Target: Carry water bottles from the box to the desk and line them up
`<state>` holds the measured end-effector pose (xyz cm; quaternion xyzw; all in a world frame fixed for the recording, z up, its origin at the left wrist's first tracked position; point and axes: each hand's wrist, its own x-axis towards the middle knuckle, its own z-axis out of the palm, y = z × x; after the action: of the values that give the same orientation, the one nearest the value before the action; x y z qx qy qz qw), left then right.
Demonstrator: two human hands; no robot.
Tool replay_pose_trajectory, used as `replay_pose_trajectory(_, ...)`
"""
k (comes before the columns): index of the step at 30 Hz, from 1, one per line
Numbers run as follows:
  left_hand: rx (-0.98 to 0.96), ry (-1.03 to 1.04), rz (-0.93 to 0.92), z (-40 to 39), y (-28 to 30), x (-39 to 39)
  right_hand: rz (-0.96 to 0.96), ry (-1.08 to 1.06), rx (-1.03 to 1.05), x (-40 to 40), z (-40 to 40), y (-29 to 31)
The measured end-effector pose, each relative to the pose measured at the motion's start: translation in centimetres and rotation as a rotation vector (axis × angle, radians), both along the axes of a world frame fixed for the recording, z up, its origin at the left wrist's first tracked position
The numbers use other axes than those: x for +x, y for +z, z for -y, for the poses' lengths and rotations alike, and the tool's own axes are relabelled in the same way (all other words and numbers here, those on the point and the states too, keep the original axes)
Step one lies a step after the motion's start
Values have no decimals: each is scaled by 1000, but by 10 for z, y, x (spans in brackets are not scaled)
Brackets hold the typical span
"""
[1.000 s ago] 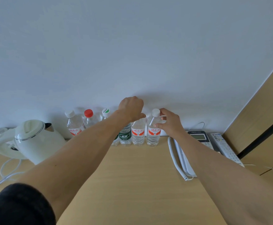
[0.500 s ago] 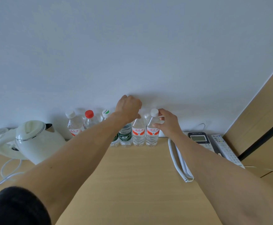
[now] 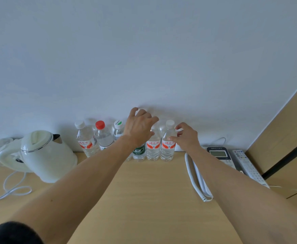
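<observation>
Bottles of water stand in a row along the back edge of our wooden desk (image 3: 144,199), against a pale wall. From our left: a white-capped bottle with a red label (image 3: 84,141), a red-capped bottle (image 3: 103,136), a bottle with a green-and-white cap (image 3: 118,129), a bottle with a dark green label (image 3: 139,152) mostly hidden behind our left wrist, then two more red-labelled bottles, one (image 3: 153,147) partly behind our left hand and the rightmost bottle (image 3: 168,143) at the end. All stand upright, close beside one another.

Our left hand (image 3: 139,125) hovers over the middle of the row with fingers spread and loosely curled, gripping nothing that we can see. Our right hand (image 3: 186,136) is at the rightmost bottle, thumb and fingertips parted around its shoulder and touching it lightly at most; we cannot tell if there is any real grip.

A white electric kettle (image 3: 45,155) sits well to the left, a desk phone (image 3: 218,155) and a remote control (image 3: 248,166) to the right. The box is not in view.

We judge this the lining-up step, with the last two bottles just set down. Next would come a small nudge to straighten the end bottle, gently, so its neighbours do not topple, or a return to the box.
</observation>
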<state>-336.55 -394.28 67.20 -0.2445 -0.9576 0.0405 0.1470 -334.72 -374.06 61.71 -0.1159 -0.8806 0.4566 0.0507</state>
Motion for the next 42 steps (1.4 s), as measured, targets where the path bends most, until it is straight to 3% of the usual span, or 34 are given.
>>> replay_pose_trajectory(23, -24, 96, 118, -3, 2, 15, 91, 68, 132, 7, 3, 15)
replay_pose_trajectory(36, 65, 132, 32, 5, 20, 22, 44, 60, 296, 43, 0, 49)
replay_pose_trajectory(42, 82, 26, 18, -27, 27, 37, 56, 2, 376, 78, -19, 60)
